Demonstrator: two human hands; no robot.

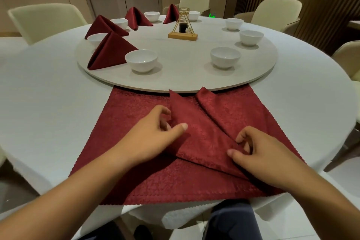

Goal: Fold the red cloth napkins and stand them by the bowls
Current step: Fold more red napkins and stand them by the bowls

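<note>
**While the left hand (155,134) and the right hand (259,152) pinch it, a half-folded napkin (202,132) points at the turntable (175,78)**

As it lies on the near side of the turntable, the napkin forms a long wedge. Its long axis runs slantwise, from a narrow end well back from the rim and off to the right, up toward the middle of the near rim. Its two pointed tips face the turntable and reach right up to the rim, and a fold line runs down the wedge from between them. Under it a spread red cloth (124,115) lies flat, its far edge meeting the same rim; whether wedge and spread cloth are one piece I cannot tell.

The left hand sits at the wedge's left edge, thumb laid straight on top and fingers curled at the edge, pinching it. The right hand pinches the narrow end between thumb and curled fingers.

On the turntable's left half, four standing napkins (109,52) are folded into tents. The nearest one is just beside a white bowl (141,60) at the near left. A second bowl (225,57) stands at the near right, and more bowls follow the rim round the right and far sides. A gold wire stand (183,27) on a wooden base sits near the turntable's centre. A white tablecloth (48,84) spreads out all round the turntable, and pale chairs (46,19) stand beyond it
</note>
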